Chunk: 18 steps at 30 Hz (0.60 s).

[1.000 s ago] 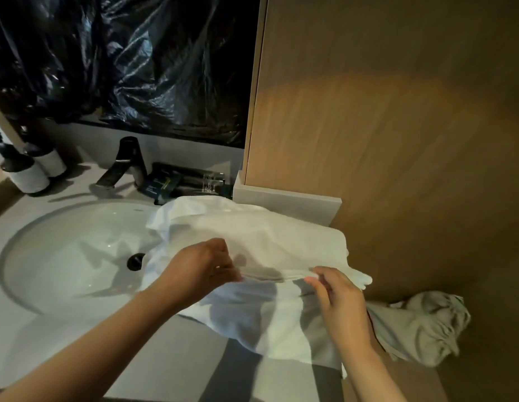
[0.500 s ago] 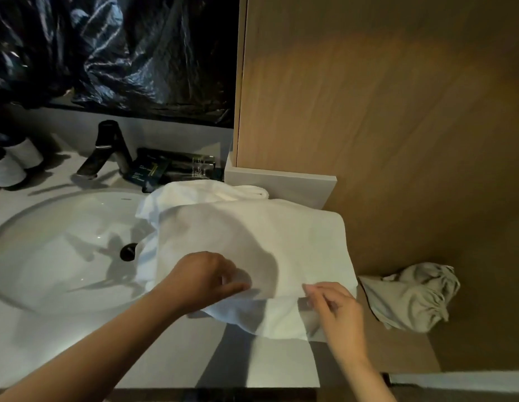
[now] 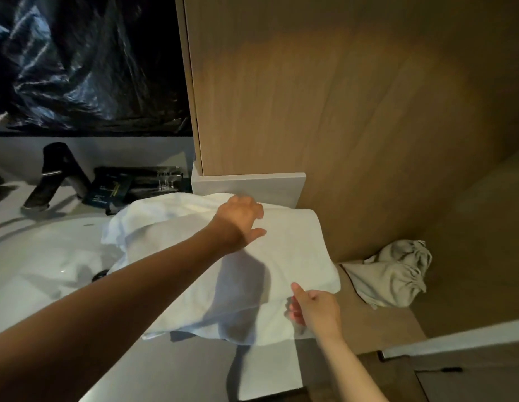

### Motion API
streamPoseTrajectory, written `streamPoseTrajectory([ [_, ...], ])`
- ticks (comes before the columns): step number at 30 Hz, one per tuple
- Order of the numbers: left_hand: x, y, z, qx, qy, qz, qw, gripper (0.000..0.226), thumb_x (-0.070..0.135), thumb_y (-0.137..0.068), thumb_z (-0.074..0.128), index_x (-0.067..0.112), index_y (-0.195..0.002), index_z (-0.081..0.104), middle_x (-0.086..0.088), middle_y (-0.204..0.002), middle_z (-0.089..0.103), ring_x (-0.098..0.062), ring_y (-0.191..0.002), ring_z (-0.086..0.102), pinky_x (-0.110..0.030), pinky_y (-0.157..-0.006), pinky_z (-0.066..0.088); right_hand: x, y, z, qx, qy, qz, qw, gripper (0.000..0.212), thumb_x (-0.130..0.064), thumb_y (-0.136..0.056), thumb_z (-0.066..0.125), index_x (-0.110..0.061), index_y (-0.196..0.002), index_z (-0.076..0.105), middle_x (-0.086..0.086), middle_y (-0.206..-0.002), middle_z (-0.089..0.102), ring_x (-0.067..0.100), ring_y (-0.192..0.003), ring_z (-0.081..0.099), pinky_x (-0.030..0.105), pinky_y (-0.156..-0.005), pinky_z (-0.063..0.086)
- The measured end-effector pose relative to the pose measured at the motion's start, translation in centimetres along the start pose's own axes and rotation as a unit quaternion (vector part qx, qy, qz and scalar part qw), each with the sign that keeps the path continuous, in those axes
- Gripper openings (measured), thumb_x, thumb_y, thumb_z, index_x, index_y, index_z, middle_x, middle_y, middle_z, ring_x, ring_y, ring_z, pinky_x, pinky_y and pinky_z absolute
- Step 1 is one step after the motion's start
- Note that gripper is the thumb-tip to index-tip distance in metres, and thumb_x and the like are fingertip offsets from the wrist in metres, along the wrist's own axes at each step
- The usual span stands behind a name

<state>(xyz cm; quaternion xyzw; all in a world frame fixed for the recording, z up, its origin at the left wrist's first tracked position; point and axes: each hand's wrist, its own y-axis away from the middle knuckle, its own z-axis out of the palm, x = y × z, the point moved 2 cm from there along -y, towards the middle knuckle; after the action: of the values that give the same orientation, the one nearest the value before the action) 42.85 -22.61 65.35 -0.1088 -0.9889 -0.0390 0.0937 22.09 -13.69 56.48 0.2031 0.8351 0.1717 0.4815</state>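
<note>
Towel (image 3: pixel 281 256) in loose layers on desk (image 3: pixel 177 369), just right of sink (image 3: pixel 32 256), left edge drooping over sink rim. Left hand (image 3: pixel 239 220) on far fold, fingers loosely bent, thumb spread, resting on cloth with no clear pinch. Right hand (image 3: pixel 317 310) at near right edge, thumb up, fingers (image 3: pixel 293 313) curled against lower layer; real grip or mere touch, cannot tell. Judged soft, limp, light, not fragile, not slippery; likely to sag and unfold wherever unsupported, with layers prone to sliding on each other. Best taken at corners or along a folded edge, pinching all layers together, hands well apart to keep it taut; flat palm for smoothing. Worth minding drooping side to avoid dragging into sink. Grey bag (image 3: pixel 394 274) near on right, apart from towel.
</note>
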Motion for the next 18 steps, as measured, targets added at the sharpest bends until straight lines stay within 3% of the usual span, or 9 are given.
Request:
streamPoseTrajectory([
  [3,-0.1,-1.1,0.9,-0.021,0.012,0.001,1.000,0.047,0.046,-0.091,0.057,0.017,-0.127,0.049,-0.006,-0.132,0.049,-0.027,-0.120,0.044,-0.034,-0.103,0.035,0.2,-0.1,0.6,-0.014,-0.061,0.038,0.997,0.043,-0.041,-0.093,0.061,-0.004,-0.073,0.072,0.006,-0.067,0.074,0.019,-0.067,0.072,0.035,-0.081,0.057],
  [8,-0.7,-3.0,1.5,-0.064,0.037,-0.030,0.997,0.074,0.050,-0.083,0.066,0.010,-0.135,0.033,-0.014,-0.131,0.052,-0.032,-0.119,0.049,-0.038,-0.097,0.041,0.1,0.2,1.1,-0.011,-0.176,0.122,0.977,0.036,-0.034,-0.093,0.063,0.000,-0.081,0.070,0.008,-0.073,0.075,0.015,-0.062,0.070,0.018,-0.059,0.051],
  [10,-0.7,-4.0,1.6,-0.081,0.014,-0.011,0.997,0.075,0.053,-0.080,0.067,0.009,-0.133,0.036,-0.014,-0.129,0.054,-0.032,-0.116,0.052,-0.035,-0.091,0.042,-0.1,0.6,1.4,-0.025,-0.269,0.167,0.948,0.027,-0.025,-0.093,0.065,0.001,-0.086,0.067,0.014,-0.079,0.074,0.021,-0.069,0.070,0.028,-0.070,0.060],
  [12,-0.8,-4.9,1.5,-0.091,0.014,0.009,0.996,0.071,0.054,-0.076,0.070,0.010,-0.125,0.044,-0.011,-0.124,0.057,-0.029,-0.109,0.056,-0.031,-0.082,0.042,-0.3,0.9,1.6,-0.015,-0.321,0.170,0.932,0.022,-0.020,-0.093,0.065,0.003,-0.092,0.065,0.017,-0.086,0.073,0.028,-0.080,0.071,0.035,-0.078,0.058],
  [16,-1.4,-5.9,1.0,-0.134,0.055,0.016,0.989,0.074,0.063,-0.066,0.074,0.014,-0.119,0.055,-0.004,-0.126,0.057,-0.023,-0.107,0.055,-0.028,-0.083,0.043,-0.8,1.9,1.5,0.036,-0.330,0.127,0.935,0.020,-0.020,-0.094,0.063,-0.001,-0.102,0.061,0.015,-0.098,0.073,0.028,-0.093,0.071,0.042,-0.089,0.057],
  [18,-1.6,-6.0,0.0,-0.159,0.135,-0.011,0.978,0.074,0.072,-0.058,0.073,0.023,-0.112,0.060,0.003,-0.122,0.059,-0.014,-0.098,0.057,-0.024,-0.078,0.044,-1.1,2.5,1.2,0.050,-0.315,0.118,0.940,0.019,-0.023,-0.095,0.062,-0.006,-0.102,0.060,0.013,-0.099,0.072,0.028,-0.094,0.070,0.045,-0.094,0.054],
])
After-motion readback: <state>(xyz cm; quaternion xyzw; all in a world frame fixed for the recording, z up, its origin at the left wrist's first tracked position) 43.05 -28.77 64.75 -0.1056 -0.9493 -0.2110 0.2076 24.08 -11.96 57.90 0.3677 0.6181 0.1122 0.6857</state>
